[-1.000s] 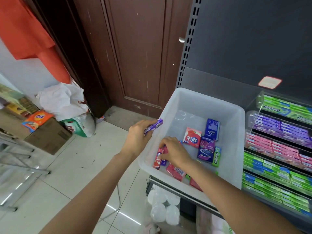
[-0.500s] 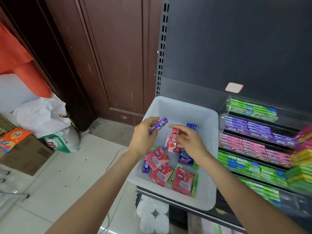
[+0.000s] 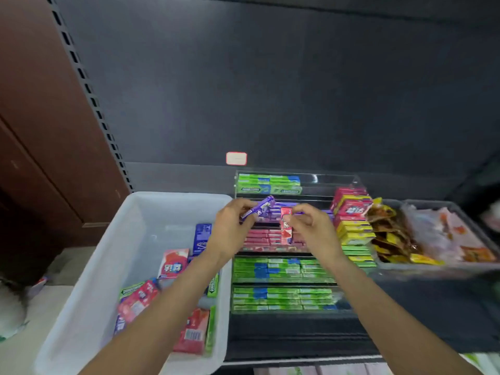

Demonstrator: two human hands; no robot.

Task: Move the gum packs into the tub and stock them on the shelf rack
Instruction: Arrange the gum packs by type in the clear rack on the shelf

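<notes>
- Holding both packs over the rack (image 3: 295,269): left hand (image 3: 232,228) pinches a purple pack (image 3: 257,209), right hand (image 3: 311,226) pinches a red pack (image 3: 286,226).
- More packs lie in the tub (image 3: 89,293), left of the rack.
- Best, I judge: match colours, purple to the far purple row, red to the pink row, slid in flat.

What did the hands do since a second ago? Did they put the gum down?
No. Both hands left the white tub and moved right, up to the shelf rack. The right hand, which was digging in the tub, picked up a red gum pack and now pinches it at the pink row. The left hand still grips the purple gum pack. The other packs stayed in the tub.
</notes>
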